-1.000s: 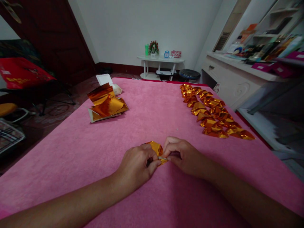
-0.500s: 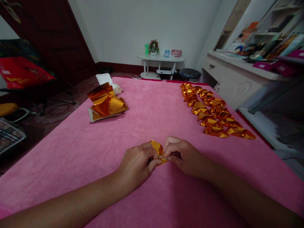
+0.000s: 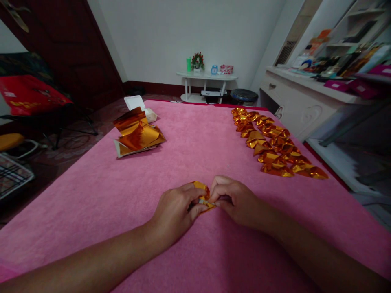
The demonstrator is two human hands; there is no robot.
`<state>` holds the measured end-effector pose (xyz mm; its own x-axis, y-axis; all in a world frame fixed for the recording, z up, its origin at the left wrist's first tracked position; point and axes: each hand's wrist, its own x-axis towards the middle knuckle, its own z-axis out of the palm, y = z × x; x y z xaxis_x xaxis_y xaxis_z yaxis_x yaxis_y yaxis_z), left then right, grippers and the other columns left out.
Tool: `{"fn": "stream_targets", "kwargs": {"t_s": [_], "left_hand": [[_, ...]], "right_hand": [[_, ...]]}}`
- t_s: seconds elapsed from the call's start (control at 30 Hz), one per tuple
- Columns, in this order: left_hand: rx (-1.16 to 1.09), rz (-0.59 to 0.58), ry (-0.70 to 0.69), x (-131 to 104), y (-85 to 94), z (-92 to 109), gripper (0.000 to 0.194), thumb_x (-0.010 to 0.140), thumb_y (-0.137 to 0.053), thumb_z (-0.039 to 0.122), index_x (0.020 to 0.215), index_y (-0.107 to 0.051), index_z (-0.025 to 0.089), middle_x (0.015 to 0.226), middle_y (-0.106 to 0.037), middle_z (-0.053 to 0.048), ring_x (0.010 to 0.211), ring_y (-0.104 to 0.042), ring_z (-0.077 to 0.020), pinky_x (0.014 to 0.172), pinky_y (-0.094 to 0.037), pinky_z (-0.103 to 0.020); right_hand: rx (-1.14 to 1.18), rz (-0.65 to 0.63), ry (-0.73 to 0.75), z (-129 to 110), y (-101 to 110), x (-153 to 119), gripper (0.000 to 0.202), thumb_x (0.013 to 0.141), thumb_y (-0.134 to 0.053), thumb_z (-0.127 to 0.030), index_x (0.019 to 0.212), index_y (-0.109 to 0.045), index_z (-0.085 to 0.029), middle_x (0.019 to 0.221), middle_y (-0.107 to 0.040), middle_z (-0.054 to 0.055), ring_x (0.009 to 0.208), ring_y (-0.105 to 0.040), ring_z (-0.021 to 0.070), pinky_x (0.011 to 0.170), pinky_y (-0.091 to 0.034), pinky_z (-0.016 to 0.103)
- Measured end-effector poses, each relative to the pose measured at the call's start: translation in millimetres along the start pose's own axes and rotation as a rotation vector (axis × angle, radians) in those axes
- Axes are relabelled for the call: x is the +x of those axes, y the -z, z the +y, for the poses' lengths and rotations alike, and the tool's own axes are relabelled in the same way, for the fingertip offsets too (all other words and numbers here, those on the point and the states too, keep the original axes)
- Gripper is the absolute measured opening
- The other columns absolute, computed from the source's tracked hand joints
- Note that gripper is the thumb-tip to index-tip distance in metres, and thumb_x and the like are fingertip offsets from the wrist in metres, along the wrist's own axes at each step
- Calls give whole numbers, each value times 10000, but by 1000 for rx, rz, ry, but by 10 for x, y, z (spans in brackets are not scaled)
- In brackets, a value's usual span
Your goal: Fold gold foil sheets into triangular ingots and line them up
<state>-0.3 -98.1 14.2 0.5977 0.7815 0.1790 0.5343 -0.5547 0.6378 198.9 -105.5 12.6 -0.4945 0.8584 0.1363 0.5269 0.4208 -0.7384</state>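
Note:
Between my hands, low over the pink cloth [image 3: 195, 142], is a small piece of folded gold foil paper [image 3: 201, 186]. My left hand [image 3: 180, 205] is closed around its left side, thumb and fingers pinching it. The fingertips of my right hand [image 3: 233, 199] pinch its right end. Part of the foil is hidden under my fingers, and a pale inner edge shows between the two hands. Farther off on the left lies a loose stack of flat gold foil sheets [image 3: 142, 136]. Several folded gold foil pieces [image 3: 258, 138] stand in two rows on the right.
A white open box [image 3: 134, 102] sits behind the foil stack. Beyond the cloth's far edge are a small white table [image 3: 207, 75] and a dark round stool [image 3: 244, 95]. A cluttered white dresser [image 3: 299, 101] flanks the right side; a red bag [image 3: 33, 95] rests at left.
My left fingers have shifted slightly on the foil, showing a bit more of its pale inner edge. Both hands otherwise stay in place.

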Motion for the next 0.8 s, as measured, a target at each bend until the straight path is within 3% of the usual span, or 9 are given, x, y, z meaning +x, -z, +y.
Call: {"fn": "stream_targets", "kwargs": {"t_s": [0.17,0.37,0.63,0.8], "left_hand": [[36,50,-42,-33,-47,-58,75,813,-593,252,825,-623,185,821,-604,-5,718,-564,-111,620,-456,-214],[184,39,-196,-104,-53,-24,216,889,-448,246,898,-654,181,805,-589,-39,706,-579,-117,640,-514,-241],[261,21,-173,-161,-32,-1,177,872,-490,262,946,-631,184,853,-602,-41,736,-574,-134,670,-527,-273],[336,88,-287,-183,-32,-16,159,861,-497,190,879,-654,177,770,-607,-25,670,-563,-113,591,-501,-224]], "right_hand": [[14,7,-3,-6,-2,-6,300,660,-463,77,720,-603,-182,763,-517,-11,750,-508,119,647,-372,242],[31,25,4,-16,-1,-5,305,646,-455,90,712,-594,-173,773,-522,-11,755,-515,113,653,-376,234],[12,31,6,11,-8,-15,313,638,-452,91,716,-597,-176,762,-516,-15,737,-506,109,638,-368,229],[19,30,-21,-19,0,-14,305,653,-464,71,725,-620,-180,757,-530,-8,721,-506,116,629,-370,234]]}}
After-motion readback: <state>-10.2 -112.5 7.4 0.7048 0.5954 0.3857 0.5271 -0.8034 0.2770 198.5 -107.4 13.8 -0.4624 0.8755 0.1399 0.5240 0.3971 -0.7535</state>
